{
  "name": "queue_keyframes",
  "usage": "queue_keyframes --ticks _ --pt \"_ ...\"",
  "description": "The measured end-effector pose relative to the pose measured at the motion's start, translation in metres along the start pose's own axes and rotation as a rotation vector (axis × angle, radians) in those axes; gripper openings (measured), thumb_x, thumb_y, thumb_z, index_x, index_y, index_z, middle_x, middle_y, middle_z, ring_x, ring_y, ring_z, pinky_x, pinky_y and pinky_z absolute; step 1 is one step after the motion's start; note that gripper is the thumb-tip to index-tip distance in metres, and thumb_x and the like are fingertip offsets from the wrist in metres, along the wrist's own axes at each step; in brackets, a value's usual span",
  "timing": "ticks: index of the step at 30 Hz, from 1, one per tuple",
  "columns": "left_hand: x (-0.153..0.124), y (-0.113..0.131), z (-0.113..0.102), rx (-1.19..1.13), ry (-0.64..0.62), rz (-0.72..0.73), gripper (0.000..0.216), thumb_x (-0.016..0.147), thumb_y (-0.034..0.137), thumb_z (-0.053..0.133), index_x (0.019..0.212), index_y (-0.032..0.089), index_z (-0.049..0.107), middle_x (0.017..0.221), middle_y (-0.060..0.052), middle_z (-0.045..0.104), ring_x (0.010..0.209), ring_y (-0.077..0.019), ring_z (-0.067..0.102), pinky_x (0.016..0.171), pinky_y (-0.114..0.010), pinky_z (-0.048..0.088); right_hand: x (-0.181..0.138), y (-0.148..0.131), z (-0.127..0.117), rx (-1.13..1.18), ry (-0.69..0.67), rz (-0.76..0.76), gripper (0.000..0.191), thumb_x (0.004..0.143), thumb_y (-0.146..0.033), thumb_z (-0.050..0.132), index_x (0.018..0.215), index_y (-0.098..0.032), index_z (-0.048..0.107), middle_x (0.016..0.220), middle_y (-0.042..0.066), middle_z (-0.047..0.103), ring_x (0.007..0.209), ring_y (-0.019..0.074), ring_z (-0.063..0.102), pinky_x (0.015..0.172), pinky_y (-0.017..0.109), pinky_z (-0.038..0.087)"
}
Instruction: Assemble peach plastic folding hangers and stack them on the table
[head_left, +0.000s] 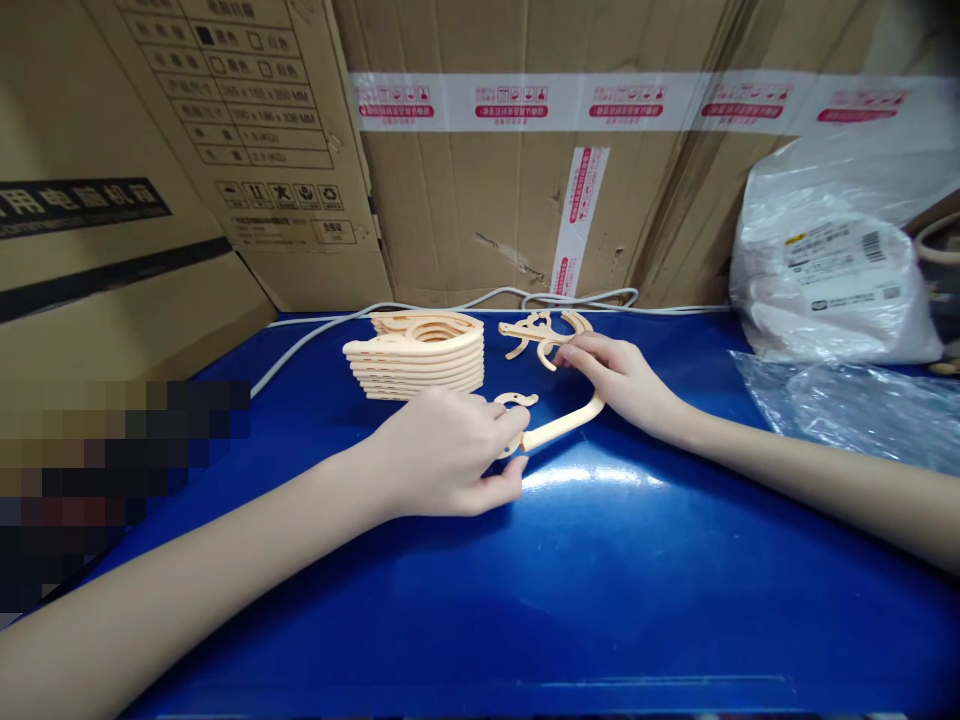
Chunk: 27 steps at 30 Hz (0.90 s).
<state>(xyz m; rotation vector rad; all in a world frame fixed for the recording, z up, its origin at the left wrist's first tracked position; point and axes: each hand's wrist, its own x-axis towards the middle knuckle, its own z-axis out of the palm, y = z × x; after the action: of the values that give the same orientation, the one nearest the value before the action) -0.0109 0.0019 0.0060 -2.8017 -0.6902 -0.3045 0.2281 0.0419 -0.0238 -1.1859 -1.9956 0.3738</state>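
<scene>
My left hand (457,450) is closed, thumb and fingers pinching the near end of a cream plastic hanger arm (562,425). A small flat part shows between those fingers, mostly hidden. The arm slants up to the right and bends under my right hand (619,375). That hand's fingers are curled together at a cluster of loose curved plastic pieces (536,332); what they grip is hidden. One S-shaped hook piece (517,399) lies just beyond my left fingertips. Behind my left hand stands a neat stack of matching folded plastic hangers (416,360).
A glossy blue table top (600,590) lies beneath everything. Cardboard boxes (465,200) wall the back and left. A white cable (450,306) runs along the back edge. At right are a filled plastic bag (840,270) and a flat clear bag (847,405).
</scene>
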Motion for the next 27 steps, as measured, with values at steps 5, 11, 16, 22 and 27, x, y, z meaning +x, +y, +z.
queue_keyframes --ticks 5,11,16,22,27 --pt "0.003 0.004 -0.004 -0.013 0.006 0.122 0.008 0.078 0.020 0.044 0.074 0.019 0.050 0.069 -0.002 0.057 0.064 -0.0169 0.050 0.055 -0.029 0.033 0.000 0.004 0.001 0.024 -0.008 0.054 0.030 0.093 -0.037 0.044 0.084 -0.018 0.066 0.088 0.004 0.069 0.082 0.0187 0.060 0.079 0.032 0.042" --pt "0.006 0.005 -0.007 -0.035 -0.025 0.213 0.008 0.076 0.015 0.044 0.072 0.017 0.051 0.075 -0.006 0.056 0.074 -0.0209 0.047 0.067 -0.033 0.039 0.001 0.007 0.000 -0.040 -0.018 0.061 0.031 0.093 -0.038 0.043 0.082 -0.017 0.064 0.084 0.003 0.066 0.082 0.0182 0.058 0.077 0.031 0.041" --pt "0.007 0.001 0.000 0.020 0.035 0.217 0.013 0.082 0.017 0.044 0.083 0.015 0.057 0.093 -0.009 0.061 0.091 -0.0239 0.052 0.091 -0.041 0.039 0.001 0.008 0.001 -0.031 -0.014 0.081 0.028 0.090 -0.037 0.045 0.079 -0.018 0.063 0.081 0.003 0.066 0.080 0.0193 0.058 0.074 0.032 0.041" --pt "0.006 -0.001 0.007 0.013 0.074 0.237 0.016 0.087 0.016 0.045 0.096 0.014 0.058 0.114 -0.010 0.060 0.107 -0.0243 0.053 0.100 -0.042 0.037 0.001 0.009 0.000 -0.007 -0.017 0.092 0.022 0.088 -0.032 0.046 0.081 -0.019 0.062 0.085 0.003 0.067 0.081 0.0197 0.059 0.076 0.033 0.041" --pt "0.005 -0.001 0.006 0.001 0.071 0.212 0.016 0.090 0.018 0.046 0.096 0.017 0.060 0.121 -0.010 0.059 0.107 -0.0253 0.054 0.097 -0.043 0.038 0.001 0.009 0.001 0.003 -0.013 0.090 0.020 0.089 -0.031 0.046 0.082 -0.019 0.061 0.080 0.001 0.064 0.076 0.0174 0.056 0.073 0.032 0.039"
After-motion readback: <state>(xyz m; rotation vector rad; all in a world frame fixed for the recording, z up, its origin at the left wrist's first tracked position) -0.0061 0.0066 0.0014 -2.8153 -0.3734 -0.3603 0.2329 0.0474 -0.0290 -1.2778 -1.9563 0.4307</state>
